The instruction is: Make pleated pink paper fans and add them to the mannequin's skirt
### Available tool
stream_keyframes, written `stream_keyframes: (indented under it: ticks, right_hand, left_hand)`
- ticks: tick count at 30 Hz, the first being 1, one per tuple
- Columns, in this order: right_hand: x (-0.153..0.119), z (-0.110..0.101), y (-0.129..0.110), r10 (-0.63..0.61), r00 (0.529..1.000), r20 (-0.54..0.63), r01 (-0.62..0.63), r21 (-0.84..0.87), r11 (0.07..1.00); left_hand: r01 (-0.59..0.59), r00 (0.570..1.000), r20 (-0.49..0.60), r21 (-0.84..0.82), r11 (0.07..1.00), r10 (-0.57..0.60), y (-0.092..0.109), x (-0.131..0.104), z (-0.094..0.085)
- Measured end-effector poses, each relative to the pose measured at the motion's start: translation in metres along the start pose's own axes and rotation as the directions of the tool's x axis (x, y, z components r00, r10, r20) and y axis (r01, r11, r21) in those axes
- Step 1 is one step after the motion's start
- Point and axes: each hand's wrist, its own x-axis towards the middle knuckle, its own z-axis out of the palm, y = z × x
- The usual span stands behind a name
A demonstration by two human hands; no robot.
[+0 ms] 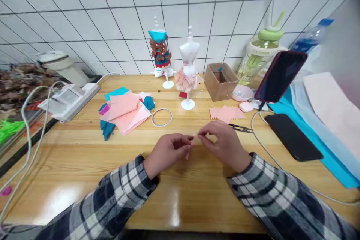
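Observation:
My left hand (172, 151) pinches a small piece of pink cloth (188, 153) between thumb and fingers, low over the table. Just to its right, the thumb and forefinger of my right hand (222, 143) are pressed together; whatever is in that pinch is too small to make out. A gap separates the two sets of fingertips. Black thread snips (241, 128) lie beside my right hand, near a pink cloth piece with a jagged edge (228, 113). Farther back stands a white mini dress form (189, 54) with a pink ruffled skirt (185, 79).
A second dress form (159, 47) wears blue and brown cloth. Pink and teal scraps (126, 110) and a hoop (162, 117) lie left of centre. At right are a cardboard box (221, 88), a propped phone (279, 77), a black phone (293, 137) and a cable. A power strip (73, 101) sits left.

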Motion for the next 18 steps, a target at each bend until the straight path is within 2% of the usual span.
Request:
stream_keyframes:
  ticks: [2, 4, 7, 13, 18]
  right_hand:
    - [-0.001, 0.004, -0.003, 0.194, 0.980, 0.053, -0.199, 0.129, 0.971]
    - [-0.003, 0.009, -0.005, 0.329, 0.935, 0.134, -0.352, 0.225, 0.909]
    - [-0.007, 0.019, -0.008, 0.418, 0.866, 0.275, -0.491, 0.308, 0.815]
    - [-0.009, 0.028, -0.009, 0.454, 0.833, 0.317, -0.543, 0.307, 0.782]
    - [-0.007, 0.026, -0.010, 0.437, 0.847, 0.304, -0.524, 0.331, 0.785]
  left_hand:
    - [0.056, 0.996, -0.061, -0.030, 0.998, -0.058, 0.003, 0.003, -0.004]
    - [0.093, 0.990, -0.100, -0.051, 0.994, -0.098, 0.005, 0.005, -0.007]
    - [0.115, 0.985, -0.120, -0.060, 0.992, -0.121, 0.005, 0.005, -0.007]
    - [0.089, 0.990, -0.106, -0.013, 0.996, -0.089, 0.003, 0.003, -0.003]
    - [0.080, 0.990, -0.118, 0.035, 0.996, -0.076, 0.004, 0.002, -0.003]
